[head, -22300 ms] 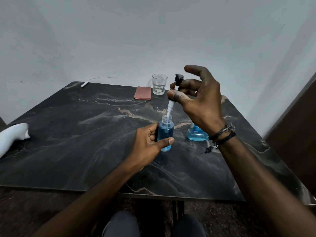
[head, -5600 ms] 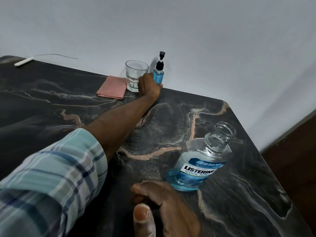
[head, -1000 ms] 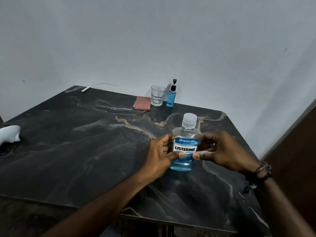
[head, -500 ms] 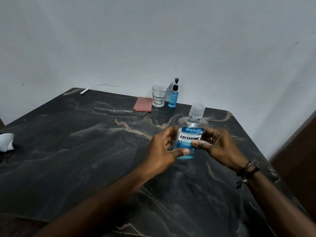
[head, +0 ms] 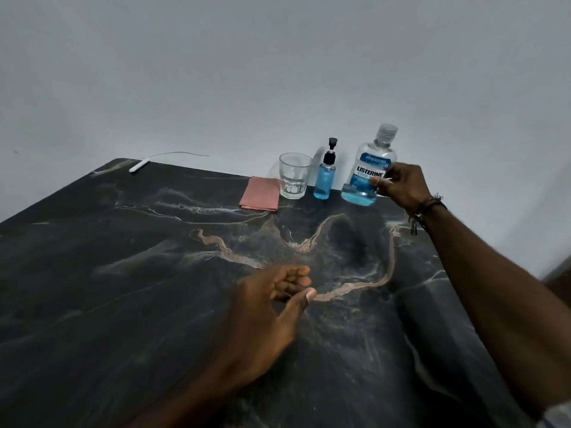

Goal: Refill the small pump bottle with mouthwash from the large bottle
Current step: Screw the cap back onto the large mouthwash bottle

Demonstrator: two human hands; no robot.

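The large mouthwash bottle (head: 369, 168), clear with a blue label and a little blue liquid at its bottom, is capped and stands slightly tilted at the far edge of the table. My right hand (head: 401, 185) grips its right side. Just left of it stands the small pump bottle (head: 324, 177), filled with blue liquid, its black pump fitted on top. My left hand (head: 272, 301) hovers over the middle of the table with fingers loosely curled, holding nothing.
A clear drinking glass (head: 294, 180) stands left of the pump bottle, with a folded pink cloth (head: 261, 193) beside it. A white cable (head: 140, 164) lies at the far left corner. The dark marble table (head: 123, 273) meets a white wall at the back.
My right hand has carried the large bottle from the table's middle to the far edge beside the pump bottle. My left hand has let go of it and stayed back.
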